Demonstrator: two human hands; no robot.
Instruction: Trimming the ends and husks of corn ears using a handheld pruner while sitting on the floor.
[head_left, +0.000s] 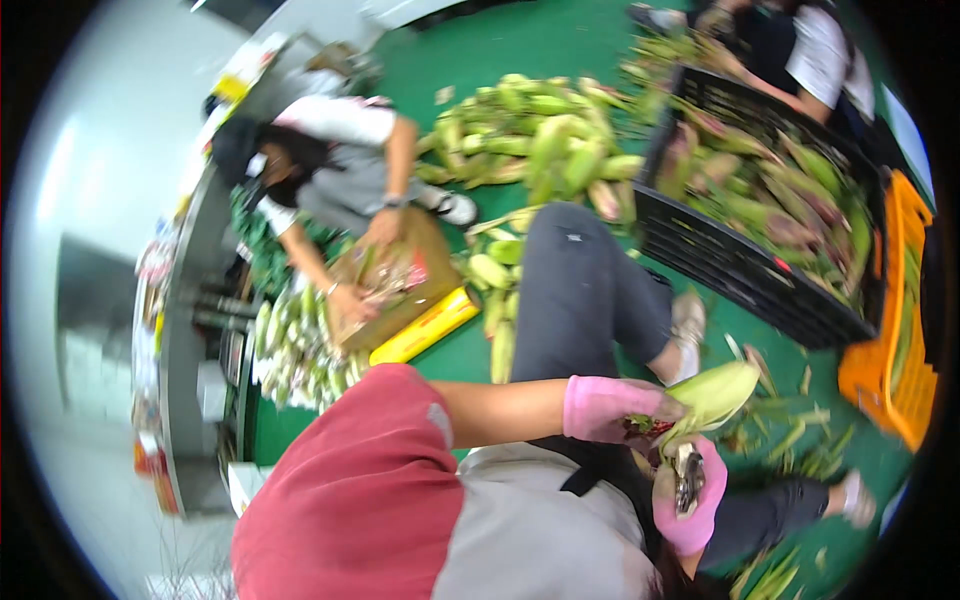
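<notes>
My left hand (626, 411), in a pink glove, grips the base of an ear of corn in its pale green husk (712, 394). Just below it in the picture, my right hand (694, 491), also gloved in pink, is closed around a shiny metal hand tool (686, 480); its exact kind cannot be told. The tool is close against the stem end of the corn, among loose husk leaves. Between the hands and the glove a small dark red and green patch shows. Both hands are above my lap, between my dark-trousered legs.
A black plastic crate (750, 281) of unhusked corn stands beyond my legs, beside an orange crate (892, 375). Corn (510, 142) lies heaped on the green floor, with husk scraps (802, 435). A person (337, 172) handles a cardboard box (405, 277); another person sits behind the black crate.
</notes>
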